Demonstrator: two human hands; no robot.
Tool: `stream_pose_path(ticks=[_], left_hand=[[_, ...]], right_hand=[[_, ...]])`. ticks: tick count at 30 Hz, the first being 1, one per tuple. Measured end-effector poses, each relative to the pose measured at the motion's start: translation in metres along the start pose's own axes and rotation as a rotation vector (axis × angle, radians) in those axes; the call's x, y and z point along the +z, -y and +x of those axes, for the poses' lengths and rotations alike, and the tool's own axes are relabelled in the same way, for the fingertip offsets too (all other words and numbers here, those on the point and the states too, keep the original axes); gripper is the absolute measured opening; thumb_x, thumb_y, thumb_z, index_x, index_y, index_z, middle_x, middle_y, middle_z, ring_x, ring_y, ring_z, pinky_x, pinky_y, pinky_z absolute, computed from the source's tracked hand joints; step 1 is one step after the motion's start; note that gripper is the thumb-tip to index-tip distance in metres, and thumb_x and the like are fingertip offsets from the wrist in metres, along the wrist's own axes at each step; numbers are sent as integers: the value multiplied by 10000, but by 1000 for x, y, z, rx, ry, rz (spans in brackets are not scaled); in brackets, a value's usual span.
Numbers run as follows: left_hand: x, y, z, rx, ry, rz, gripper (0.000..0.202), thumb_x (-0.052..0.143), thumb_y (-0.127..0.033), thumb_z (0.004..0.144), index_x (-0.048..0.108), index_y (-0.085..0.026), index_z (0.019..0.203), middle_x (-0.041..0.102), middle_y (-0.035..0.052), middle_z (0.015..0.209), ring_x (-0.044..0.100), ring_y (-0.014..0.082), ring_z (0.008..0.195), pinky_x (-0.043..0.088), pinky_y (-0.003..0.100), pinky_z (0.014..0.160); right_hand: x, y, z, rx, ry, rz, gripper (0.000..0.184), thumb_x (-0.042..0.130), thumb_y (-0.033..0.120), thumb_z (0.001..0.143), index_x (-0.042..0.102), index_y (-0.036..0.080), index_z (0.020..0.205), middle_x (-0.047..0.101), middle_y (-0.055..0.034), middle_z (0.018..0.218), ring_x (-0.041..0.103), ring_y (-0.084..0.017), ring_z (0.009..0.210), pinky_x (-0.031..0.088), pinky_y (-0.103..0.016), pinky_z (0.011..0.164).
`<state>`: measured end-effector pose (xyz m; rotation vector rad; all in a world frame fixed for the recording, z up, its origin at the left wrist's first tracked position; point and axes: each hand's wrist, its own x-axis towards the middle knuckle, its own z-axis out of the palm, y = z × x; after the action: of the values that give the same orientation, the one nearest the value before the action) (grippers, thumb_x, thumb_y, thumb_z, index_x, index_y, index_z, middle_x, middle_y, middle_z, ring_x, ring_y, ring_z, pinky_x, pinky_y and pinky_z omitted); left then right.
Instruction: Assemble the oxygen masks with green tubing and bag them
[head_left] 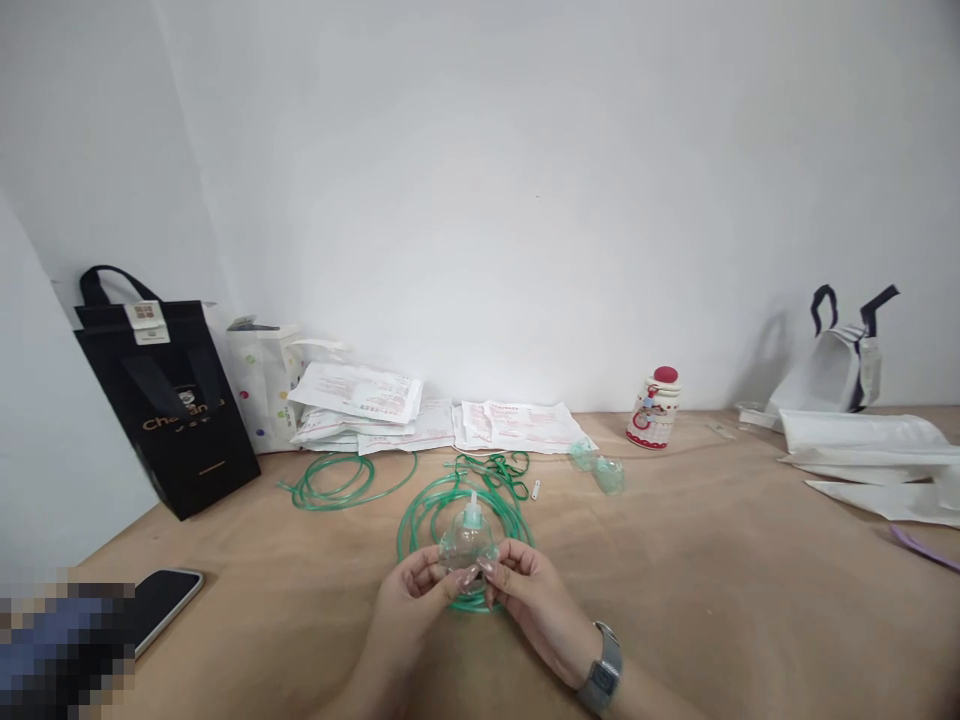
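A clear plastic mask cup (466, 541) with a pale green connector on top is held between both my hands just above the tan table (712, 560). My left hand (411, 592) pinches its left edge. My right hand (531, 596), with a grey watch on the wrist, pinches its right edge. Under and behind the mask lies a coil of green tubing (427, 500). A second green tubing coil (337, 486) lies further left. Another small clear green-tinted part (600, 466) rests behind and to the right.
A black paper bag (169, 400) and a white dotted bag (262, 385) stand at the back left, beside sealed white packets (420, 415). A phone (161, 600) lies front left. A small red-and-white bottle (655, 408), white bags (862, 440) and a white tote (832, 365) sit right.
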<state>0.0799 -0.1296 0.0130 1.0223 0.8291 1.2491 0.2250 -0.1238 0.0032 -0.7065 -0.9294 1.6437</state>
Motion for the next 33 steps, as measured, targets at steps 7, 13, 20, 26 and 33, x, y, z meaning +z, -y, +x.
stream_pose_path(ticks=[7,13,20,26,33], left_hand=[[0,-2,-3,-24,97,-21,282,693,-331,615,682,-153,833,720,53,760,645,189,694,499,298,694],[-3,-5,-3,-11,-8,82,251,731,-341,553,646,-128,655,706,44,613,626,153,546,482,235,557],[-4,-4,-2,-61,0,60,281,764,-331,489,549,-153,521,673,9,512,613,152,500,460,239,527],[-5,-8,-2,-58,40,92,272,718,-388,551,595,-148,523,661,8,543,589,143,559,448,245,606],[-8,-6,1,56,58,192,296,659,-423,614,570,-157,520,573,-15,508,514,126,545,402,213,561]], right_hand=[[1,1,0,-31,15,-58,242,759,259,548,550,151,607,587,29,570,492,-86,520,357,-211,527],[3,3,-3,-36,24,-85,241,762,249,544,558,149,625,577,35,566,489,-81,528,352,-203,531],[3,3,-3,-29,97,-122,260,776,225,519,577,147,666,616,15,623,527,-104,592,383,-213,571],[0,4,0,-9,72,-34,220,747,265,575,577,137,631,585,18,587,500,-86,521,374,-206,503],[2,3,-2,50,53,2,237,748,247,580,538,140,606,555,37,533,492,-63,471,380,-187,471]])
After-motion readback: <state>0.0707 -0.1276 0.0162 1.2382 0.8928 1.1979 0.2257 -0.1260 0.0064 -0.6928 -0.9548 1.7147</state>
